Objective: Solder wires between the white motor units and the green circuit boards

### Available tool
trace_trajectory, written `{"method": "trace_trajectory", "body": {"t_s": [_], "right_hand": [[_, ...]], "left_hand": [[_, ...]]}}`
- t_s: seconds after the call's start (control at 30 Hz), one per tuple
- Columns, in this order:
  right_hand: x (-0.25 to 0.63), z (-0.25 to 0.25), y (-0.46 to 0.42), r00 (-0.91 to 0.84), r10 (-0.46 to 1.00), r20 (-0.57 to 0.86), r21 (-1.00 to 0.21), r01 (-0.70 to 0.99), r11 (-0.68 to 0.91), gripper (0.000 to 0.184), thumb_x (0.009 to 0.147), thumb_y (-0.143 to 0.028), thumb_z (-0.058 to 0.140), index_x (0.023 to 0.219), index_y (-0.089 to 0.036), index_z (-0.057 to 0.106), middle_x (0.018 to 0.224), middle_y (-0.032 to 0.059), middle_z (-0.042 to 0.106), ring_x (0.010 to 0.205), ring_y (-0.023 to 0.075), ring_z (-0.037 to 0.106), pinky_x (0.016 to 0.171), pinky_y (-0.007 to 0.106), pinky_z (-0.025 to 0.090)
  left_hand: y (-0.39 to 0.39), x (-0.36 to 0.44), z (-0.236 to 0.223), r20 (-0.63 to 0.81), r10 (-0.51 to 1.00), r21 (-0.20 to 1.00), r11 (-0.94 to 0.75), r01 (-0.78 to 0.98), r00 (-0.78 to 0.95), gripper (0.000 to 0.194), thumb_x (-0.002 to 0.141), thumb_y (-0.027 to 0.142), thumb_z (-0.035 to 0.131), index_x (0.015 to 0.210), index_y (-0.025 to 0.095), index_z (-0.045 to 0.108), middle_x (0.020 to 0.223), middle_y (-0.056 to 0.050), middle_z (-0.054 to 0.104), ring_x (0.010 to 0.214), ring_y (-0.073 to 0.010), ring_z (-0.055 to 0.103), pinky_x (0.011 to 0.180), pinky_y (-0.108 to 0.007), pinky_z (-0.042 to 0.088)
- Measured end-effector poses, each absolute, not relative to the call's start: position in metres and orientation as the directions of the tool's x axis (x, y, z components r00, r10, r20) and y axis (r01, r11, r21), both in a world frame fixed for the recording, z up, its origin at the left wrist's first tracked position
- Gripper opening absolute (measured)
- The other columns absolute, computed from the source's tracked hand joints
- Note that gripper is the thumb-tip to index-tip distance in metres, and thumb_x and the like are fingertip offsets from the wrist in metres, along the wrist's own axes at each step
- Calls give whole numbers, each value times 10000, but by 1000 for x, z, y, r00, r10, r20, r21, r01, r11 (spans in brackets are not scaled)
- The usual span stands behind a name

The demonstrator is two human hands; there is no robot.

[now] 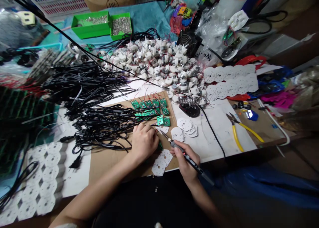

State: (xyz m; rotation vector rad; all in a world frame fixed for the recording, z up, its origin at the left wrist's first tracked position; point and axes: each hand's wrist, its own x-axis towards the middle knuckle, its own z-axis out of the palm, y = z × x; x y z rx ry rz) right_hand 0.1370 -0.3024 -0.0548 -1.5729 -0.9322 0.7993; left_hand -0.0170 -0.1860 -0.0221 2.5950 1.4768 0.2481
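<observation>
My right hand [185, 158] grips a dark soldering iron [190, 161], its tip pointing up and left. My left hand [144, 140] has its fingers curled down by the ends of the black cables; what they hold is hidden. Just beyond its fingertips, close to the iron's tip, shows a white round board [163, 129]. Above the left hand lie several small green circuit boards [159, 120] with thin red wires, in rows at the cable ends. More white boards [159, 166] lie between my wrists, and a stack of white boards [188, 126] sits to the right.
Bundled black power cables [99, 121] spread leftward over cardboard [171, 105]. Behind is a heap of white motor-like parts [159, 58]. A solder coil stand [189, 106], yellow-handled cutters [239, 130] and white board strips [231, 83] are right; green screw trays [91, 30] are at the back.
</observation>
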Motion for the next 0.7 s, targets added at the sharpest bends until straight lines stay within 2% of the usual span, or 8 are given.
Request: {"method": "trace_trajectory", "body": {"t_s": [0.13,0.7], "right_hand": [[138,-58,-304,497,866,-58,-989,90,-117,263,969,-387,629,1122,-208,747,878,50,794,645,183,767,640,289,677],[136,-53,-300,460,886,-52,-985,123,-121,270,965,-392,631,1124,-212,754,824,45,790,671,195,778,646,288,672]], "left_hand": [[-186,-17,-21,65,857,191,-514,836,512,197,877,219,599,694,203,670,807,-94,703,855,-277,541,754,-429,358],[-182,-16,-15,-15,800,120,-594,796,600,151,885,229,587,775,204,687,861,-111,672,874,-286,527,759,-439,353]]}}
